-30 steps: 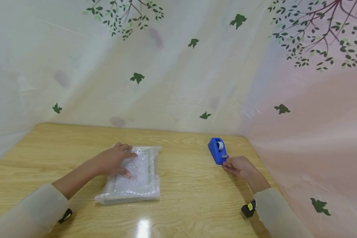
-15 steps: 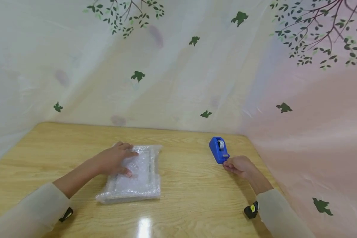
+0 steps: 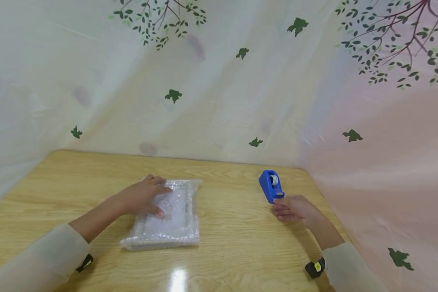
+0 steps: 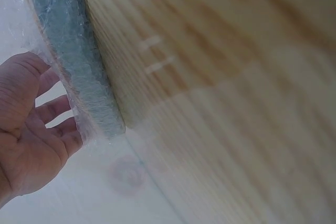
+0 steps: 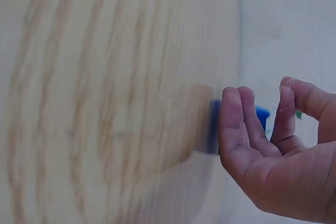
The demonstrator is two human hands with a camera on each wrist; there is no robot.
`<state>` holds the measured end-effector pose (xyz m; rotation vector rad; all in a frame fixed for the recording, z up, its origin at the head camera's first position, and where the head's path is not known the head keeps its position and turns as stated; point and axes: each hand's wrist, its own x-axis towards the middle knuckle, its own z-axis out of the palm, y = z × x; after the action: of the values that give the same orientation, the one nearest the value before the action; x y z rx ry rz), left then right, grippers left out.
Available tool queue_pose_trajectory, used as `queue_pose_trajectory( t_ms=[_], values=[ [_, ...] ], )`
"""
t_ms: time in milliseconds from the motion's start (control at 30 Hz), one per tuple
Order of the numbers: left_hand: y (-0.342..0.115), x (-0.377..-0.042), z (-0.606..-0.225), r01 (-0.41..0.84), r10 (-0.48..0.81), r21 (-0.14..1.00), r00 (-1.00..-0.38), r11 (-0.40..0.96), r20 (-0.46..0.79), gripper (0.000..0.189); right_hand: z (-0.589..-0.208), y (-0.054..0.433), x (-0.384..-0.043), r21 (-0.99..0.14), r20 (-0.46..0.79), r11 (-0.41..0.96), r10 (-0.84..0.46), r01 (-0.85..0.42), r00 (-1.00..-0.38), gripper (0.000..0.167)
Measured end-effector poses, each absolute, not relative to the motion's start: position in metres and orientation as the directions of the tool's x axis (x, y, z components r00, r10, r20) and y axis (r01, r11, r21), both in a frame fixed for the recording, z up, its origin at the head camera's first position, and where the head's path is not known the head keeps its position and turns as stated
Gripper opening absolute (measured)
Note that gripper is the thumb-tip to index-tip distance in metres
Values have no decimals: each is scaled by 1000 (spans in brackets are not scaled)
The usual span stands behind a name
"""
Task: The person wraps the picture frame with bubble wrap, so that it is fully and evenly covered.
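A flat package in bubble wrap [image 3: 168,227] lies on the wooden table, left of centre. My left hand [image 3: 146,197] rests on its upper left part, fingers spread; the left wrist view shows that hand [image 4: 37,124] against the wrapped edge [image 4: 73,51]. To the right stands a blue tape dispenser [image 3: 267,187] with a roll of tape [image 3: 273,180] in it. At its front end is my right hand [image 3: 293,209]. In the right wrist view, thumb and index finger of this hand [image 5: 278,156] pinch a small clear piece of tape [image 5: 286,97], while the other fingers stand extended. The dispenser is mostly hidden there.
The wooden table [image 3: 230,239] ends at a pale curtain [image 3: 211,101] printed with leaves and branches, behind and to the right. Bare wood lies between package and dispenser. A small black camera [image 3: 315,267] sits at the right wrist.
My right hand has turned slightly at the dispenser's front, and its lower fingers have fanned out. The left hand stays on the package. The head view has shifted a little.
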<state>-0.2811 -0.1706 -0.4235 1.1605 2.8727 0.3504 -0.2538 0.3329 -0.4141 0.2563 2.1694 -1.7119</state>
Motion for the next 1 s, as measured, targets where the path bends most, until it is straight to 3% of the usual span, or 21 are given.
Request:
queue_pose_trajectory(
  t_ms=[200,300,567,1000],
  values=[
    [-171,-281,-423,680,686,216,-725,700,57,73,-404,312,-246,-914,-350,269,-148,303,-925,13],
    [-172,-281,-422,685,691,218,-720,695,62,73,-400,299,-243,-925,-310,289,-206,245,-928,19],
    [-171,-282,-424,688,692,210,-719,695,62,73,-394,258,-243,-952,-230,275,-357,133,-905,15],
    [-171,-279,-419,681,687,205,-724,703,52,72,-397,199,-251,-962,-186,262,-406,80,-895,18]
  ],
)
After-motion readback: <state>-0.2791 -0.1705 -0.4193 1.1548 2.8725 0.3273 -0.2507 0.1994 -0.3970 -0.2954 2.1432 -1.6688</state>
